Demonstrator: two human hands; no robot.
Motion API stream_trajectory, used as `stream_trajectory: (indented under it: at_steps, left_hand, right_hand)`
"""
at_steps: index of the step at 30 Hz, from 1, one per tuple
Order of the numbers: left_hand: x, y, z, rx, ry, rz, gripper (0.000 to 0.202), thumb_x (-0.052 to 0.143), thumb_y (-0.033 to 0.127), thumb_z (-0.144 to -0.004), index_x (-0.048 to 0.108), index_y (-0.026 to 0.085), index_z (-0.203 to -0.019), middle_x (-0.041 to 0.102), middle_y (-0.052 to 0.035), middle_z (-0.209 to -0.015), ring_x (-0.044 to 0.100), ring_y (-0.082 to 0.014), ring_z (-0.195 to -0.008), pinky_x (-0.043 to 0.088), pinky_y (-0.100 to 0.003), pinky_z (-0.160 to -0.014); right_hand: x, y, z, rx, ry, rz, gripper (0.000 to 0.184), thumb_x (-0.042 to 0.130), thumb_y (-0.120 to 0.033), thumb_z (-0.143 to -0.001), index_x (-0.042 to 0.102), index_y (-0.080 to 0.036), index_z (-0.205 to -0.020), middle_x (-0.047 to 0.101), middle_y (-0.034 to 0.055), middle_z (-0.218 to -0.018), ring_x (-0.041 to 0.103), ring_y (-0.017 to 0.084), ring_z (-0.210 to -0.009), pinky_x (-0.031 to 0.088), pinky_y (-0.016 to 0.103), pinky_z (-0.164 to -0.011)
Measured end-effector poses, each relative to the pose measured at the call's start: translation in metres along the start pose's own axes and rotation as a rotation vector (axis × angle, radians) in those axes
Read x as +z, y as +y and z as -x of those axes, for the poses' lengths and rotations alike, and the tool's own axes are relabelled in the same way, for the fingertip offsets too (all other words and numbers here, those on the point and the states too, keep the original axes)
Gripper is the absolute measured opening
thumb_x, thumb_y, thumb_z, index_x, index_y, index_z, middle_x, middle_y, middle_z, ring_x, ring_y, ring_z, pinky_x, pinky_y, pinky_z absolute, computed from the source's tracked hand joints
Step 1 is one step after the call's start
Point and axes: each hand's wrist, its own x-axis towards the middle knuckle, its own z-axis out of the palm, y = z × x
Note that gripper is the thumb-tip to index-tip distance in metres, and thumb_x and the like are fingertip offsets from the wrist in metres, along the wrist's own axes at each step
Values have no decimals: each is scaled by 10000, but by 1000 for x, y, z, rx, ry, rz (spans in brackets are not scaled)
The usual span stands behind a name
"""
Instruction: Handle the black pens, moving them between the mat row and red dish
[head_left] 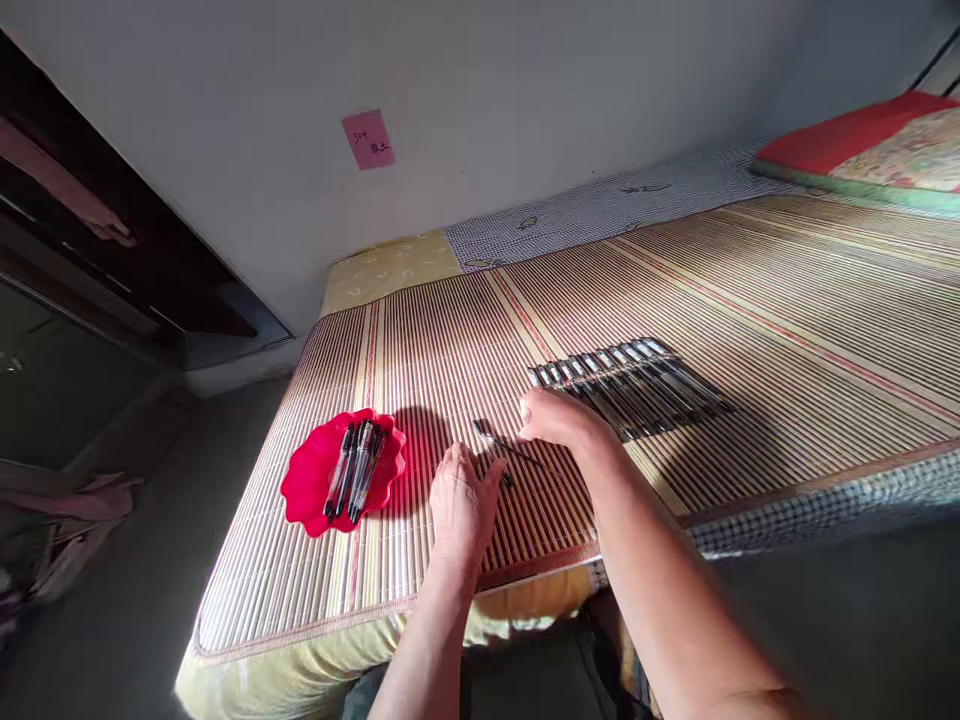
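My left hand (459,500) rests on the bamboo mat, its thumb apart from the other fingers. By its thumb lies a thin dark pen part (517,453) with a small black-and-clear piece (481,428) at its upper end. Another small dark piece (507,480) shows just below the thumb. My right hand (551,415) is closed, fingers curled down beside the left end of a row of pens (637,385); what it grips, if anything, is hidden. The row has several clear-barrelled black pens side by side. A red scalloped dish (304,485) left of my hands holds several similar pens (356,465).
The bamboo mat (435,350) covers a bed whose front edge runs just below my hands. A red and floral pillow or folded bedding (840,140) lies at the far right. Behind stands a white wall with a pink note (367,139). Cloth (82,505) lies on the left.
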Motion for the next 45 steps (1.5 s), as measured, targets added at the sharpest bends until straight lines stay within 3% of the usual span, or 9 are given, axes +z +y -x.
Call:
stream_trajectory:
  at_steps: [8,11,14,18,21,23,28,35,45]
  left_hand:
    - [-7,-2,-9,-46,-35,-52,123,681,291,-891,602,198,-888,719,-65,-839,696,-249,-806,445,-318,-695]
    - [-11,-5,-12,-68,-8,-92,138,648,243,-892,614,170,-1004,743,-92,-894,717,-265,-851,456,-324,-719]
    - [-12,-5,-15,-78,-13,-122,261,661,317,-910,612,132,-1087,757,-139,-962,726,-298,-896,466,-342,-738]
    - [-10,-10,-19,-97,-20,-125,116,619,262,-923,644,153,-954,753,-137,-889,717,-290,-852,443,-339,-709]
    - [-8,-18,-21,-122,27,1,49,614,195,-868,628,184,-823,726,-102,-802,687,-255,-768,420,-322,-672]
    - [-7,-24,-21,-118,21,228,50,622,201,-839,617,194,-789,704,-66,-760,656,-218,-712,423,-303,-654]
    - [-2,-35,-15,-61,-18,693,82,611,279,-851,639,202,-849,641,6,-726,553,-150,-645,418,-263,-632]
    - [-6,-32,-8,21,-26,739,88,617,267,-858,655,207,-909,613,29,-774,439,-112,-618,343,-240,-592]
    - [-14,-32,-4,28,-68,756,87,609,272,-880,655,215,-926,613,31,-783,421,-112,-622,333,-231,-577]
  right_hand:
    - [9,-26,5,-114,-54,52,108,760,-200,-786,807,-156,-872,779,106,-848,704,211,-739,422,280,-598]
    - [11,-29,4,-118,-5,49,126,717,-109,-763,795,-144,-855,776,138,-860,713,233,-784,425,292,-629]
    - [7,-26,5,-112,47,31,150,650,-73,-769,768,-138,-837,769,136,-845,700,227,-757,402,294,-599]
    - [5,-15,1,-173,180,-159,129,629,-72,-779,668,-157,-690,720,70,-721,659,182,-682,379,268,-565]
    - [8,-6,-7,-231,284,-433,121,663,-86,-763,612,-172,-695,683,24,-673,641,156,-634,415,243,-567]
    - [10,-4,-14,-260,329,-626,94,685,-126,-767,608,-178,-760,669,6,-664,635,150,-591,443,240,-550]
    - [0,-8,-14,-419,493,-978,131,726,-235,-776,605,-184,-782,668,3,-662,673,160,-618,540,271,-605]
    - [-19,-20,7,-547,685,-1173,236,770,-375,-810,649,-178,-855,734,62,-845,731,178,-741,635,341,-734]
    - [-21,-25,10,-597,654,-1195,264,772,-403,-824,642,-179,-873,726,57,-862,736,185,-795,647,352,-767]
